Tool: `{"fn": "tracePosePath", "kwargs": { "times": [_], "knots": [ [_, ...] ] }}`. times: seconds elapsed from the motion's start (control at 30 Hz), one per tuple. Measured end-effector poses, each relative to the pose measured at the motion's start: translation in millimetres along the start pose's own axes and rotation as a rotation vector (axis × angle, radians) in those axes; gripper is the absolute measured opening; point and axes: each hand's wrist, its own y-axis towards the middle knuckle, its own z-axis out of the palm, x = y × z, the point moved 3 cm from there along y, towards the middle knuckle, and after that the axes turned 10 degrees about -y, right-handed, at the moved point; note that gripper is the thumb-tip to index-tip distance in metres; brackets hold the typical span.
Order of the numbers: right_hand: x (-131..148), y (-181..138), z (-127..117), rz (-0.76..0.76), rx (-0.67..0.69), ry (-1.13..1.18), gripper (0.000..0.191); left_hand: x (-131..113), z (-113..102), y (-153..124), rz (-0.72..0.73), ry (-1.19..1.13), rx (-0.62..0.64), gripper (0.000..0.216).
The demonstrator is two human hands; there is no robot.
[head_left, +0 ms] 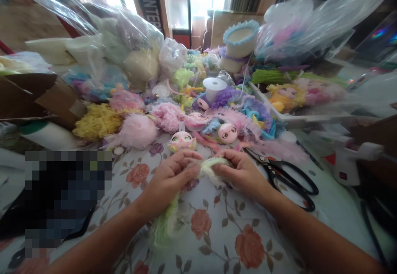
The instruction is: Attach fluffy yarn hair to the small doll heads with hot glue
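Over the flowered tablecloth (201, 222), my left hand (173, 176) and my right hand (243, 170) face each other with fingertips close together. Between them a soft, pale green and white strip of gauzy fabric (214, 170) is bunched up, pinched by the fingers and thumb of each hand. A longer green and white tail (166, 224) hangs below my left hand onto the cloth; the join is hidden behind that hand. Just beyond my fingers lies a doll head (182, 140) with green eyes, and another doll head (228, 133) sits further right.
Black-handled scissors (288, 179) lie beside my right forearm, near a white glue gun (345, 166). A white spool (214, 87) stands among pink and yellow fluffy bundles (97, 121). A white tray (279, 116) holds more dolls. A cardboard box (40, 96) stands left.
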Motion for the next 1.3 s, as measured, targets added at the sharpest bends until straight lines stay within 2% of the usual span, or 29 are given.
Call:
{"fn": "tracePosePath", "kwargs": {
  "times": [0.1, 0.17, 0.23, 0.3, 0.4, 0.5, 0.6, 0.77, 0.9, 1.03, 1.13, 1.2, 1.3],
  "knots": [
    [-5, -1, 4, 0.099, 0.027, 0.190, 0.022, -1, 2, 0, -0.027, -0.167, 0.033, 0.023],
    [-7, -2, 9, 0.152, 0.094, 0.270, 0.026, -2, 3, 0, -0.061, -0.239, 0.037, 0.020],
    [-8, -3, 13, 0.188, 0.201, 0.281, 0.027, -3, 3, 0, -0.106, -0.300, 0.019, 0.019],
    [-9, -2, 12, 0.161, 0.235, 0.200, 0.025, -3, 2, 2, -0.141, -0.351, -0.026, 0.019],
    [-6, 1, 1, 0.039, 0.056, -0.013, 0.024, -2, -1, 4, -0.127, -0.323, -0.089, 0.019],
    [-2, 2, -7, -0.023, -0.086, 0.045, 0.025, 1, -3, 5, -0.068, -0.167, -0.098, 0.020],
    [0, 0, -6, -0.045, -0.136, 0.188, 0.026, 2, -4, 3, 0.004, 0.032, -0.097, 0.021],
    [5, -4, 1, -0.049, -0.143, 0.200, 0.031, -1, -1, 0, 0.091, 0.261, -0.092, 0.019],
    [14, -9, 3, -0.188, -0.173, -0.007, 0.031, 0, 0, -1, 0.099, 0.328, -0.110, 0.021],
    [17, -16, 13, -0.495, -0.107, -0.386, 0.020, 1, 0, -1, 0.125, 0.296, -0.106, 0.024],
    [11, -19, 23, -0.694, -0.035, -0.661, 0.022, 1, 1, 0, 0.036, 0.112, -0.101, 0.029],
    [6, -19, 26, -0.729, -0.009, -0.772, 0.024, 0, 1, 0, -0.036, -0.085, -0.125, 0.030],
    [4, -18, 26, -0.711, -0.015, -0.804, 0.028, -4, 0, 1, -0.115, -0.316, -0.177, 0.031]
  ]
}}
